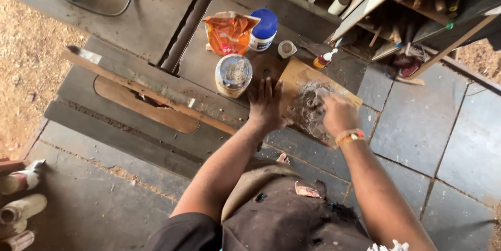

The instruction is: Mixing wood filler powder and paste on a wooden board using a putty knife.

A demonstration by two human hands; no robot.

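Observation:
A brown board (pixel 297 76) lies on the grey machine table (pixel 156 89), smeared with a grey-white paste (pixel 309 106) in its middle. My left hand (pixel 265 106) rests flat with spread fingers on the board's left edge. My right hand (pixel 337 113) is curled over the paste at the right; whether it grips a tool is hidden. A beaded band sits on that wrist. Just left of the board stands an open round tin (pixel 233 73) of pale powder or paste.
Behind the tin are an orange packet (pixel 228 34), a white jar with a blue lid (pixel 263 30), a small white lid (pixel 286 49) and a small squeeze bottle (pixel 324 59). A wooden strip (pixel 151 94) crosses the table. Shelves with tools stand upper right; rolled tubes (pixel 21 206) lie lower left.

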